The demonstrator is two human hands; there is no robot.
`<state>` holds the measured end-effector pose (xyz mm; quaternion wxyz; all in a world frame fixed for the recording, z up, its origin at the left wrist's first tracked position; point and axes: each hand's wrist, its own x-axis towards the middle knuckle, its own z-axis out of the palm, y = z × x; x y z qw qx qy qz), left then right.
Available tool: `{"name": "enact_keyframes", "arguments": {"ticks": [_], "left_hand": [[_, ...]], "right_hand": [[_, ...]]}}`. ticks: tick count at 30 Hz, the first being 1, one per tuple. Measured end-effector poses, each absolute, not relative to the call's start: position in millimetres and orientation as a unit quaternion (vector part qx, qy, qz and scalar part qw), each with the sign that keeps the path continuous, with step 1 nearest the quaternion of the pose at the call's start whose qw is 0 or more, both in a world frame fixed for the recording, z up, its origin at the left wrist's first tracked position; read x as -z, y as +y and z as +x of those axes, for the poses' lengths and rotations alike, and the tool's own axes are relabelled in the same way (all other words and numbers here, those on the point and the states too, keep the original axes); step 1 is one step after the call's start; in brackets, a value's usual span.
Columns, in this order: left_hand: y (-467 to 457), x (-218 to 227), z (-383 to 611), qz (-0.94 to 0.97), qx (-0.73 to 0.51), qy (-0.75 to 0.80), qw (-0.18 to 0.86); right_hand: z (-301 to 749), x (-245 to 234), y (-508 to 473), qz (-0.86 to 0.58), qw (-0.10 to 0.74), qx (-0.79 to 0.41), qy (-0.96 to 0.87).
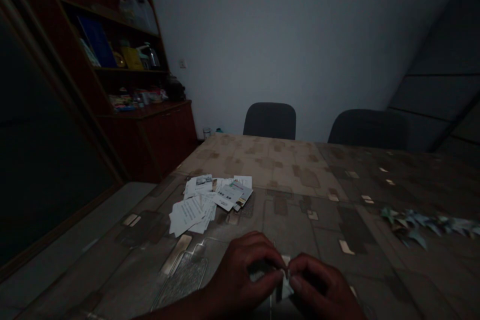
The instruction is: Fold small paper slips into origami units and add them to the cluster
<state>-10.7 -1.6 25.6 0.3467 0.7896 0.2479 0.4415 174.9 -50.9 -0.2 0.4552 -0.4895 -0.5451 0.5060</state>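
Observation:
My left hand (243, 272) and my right hand (320, 290) meet low in the picture, just above the near edge of the table (292, 170). Both are closed in a pinch on a small pale piece of paper (285, 280) held between their fingertips. Most of the paper is hidden by the fingers. A loose pile of printed paper slips (208, 200) lies on the table to the upper left of my left hand. Off to the right lies a row of small folded paper shapes (423, 222), greenish and pale.
The room is dim. Two dark chairs (270, 120) (369, 127) stand at the far side of the table against a plain wall. A dark wooden shelf unit (127, 70) with books and clutter stands at the left. The tablecloth has a patchwork pattern.

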Motion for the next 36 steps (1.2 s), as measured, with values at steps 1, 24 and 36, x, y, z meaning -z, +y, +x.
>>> {"name": "enact_keyframes", "arguments": {"ticks": [1, 24, 36], "left_hand": [[-1.6, -25.9, -10.8, 0.788, -0.438, 0.247, 0.355], [-1.6, -23.9, -12.2, 0.771, -0.419, 0.263, 0.402], [-3.8, -14.4, -8.9, 0.796, -0.441, 0.271, 0.313]], "right_hand": [[174.9, 0.0, -50.8, -0.488, 0.452, -0.515, -0.541], [174.8, 4.4, -49.0, -0.475, 0.428, -0.598, -0.484], [171.8, 4.9, -49.5, -0.465, 0.431, -0.611, -0.473]]}}
